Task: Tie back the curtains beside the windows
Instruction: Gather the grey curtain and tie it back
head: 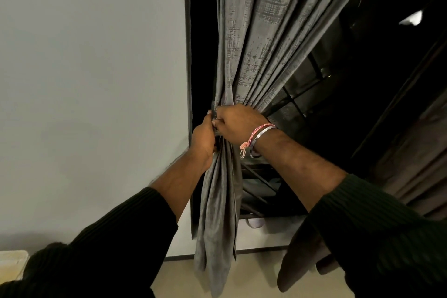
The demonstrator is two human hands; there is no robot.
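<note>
A grey patterned curtain (256, 38) hangs at the left side of a dark window (362, 80) and is gathered into a tight bunch at mid height. My left hand (204, 138) grips the bunch from the left, fingers curled round the fabric and a thin grey tie-back band (214, 113). From the right, my right hand (238, 126) closes over the same gathered spot, its fingers hidden against the cloth. Below my hands the curtain's lower part (217, 225) falls in loose folds to the floor.
A plain white wall (96, 80) fills the left. A second darker curtain (416, 164) hangs at the right edge. The window has a black grille (261, 181). A pale object (12, 264) sits at the bottom left, above a beige floor (254, 278).
</note>
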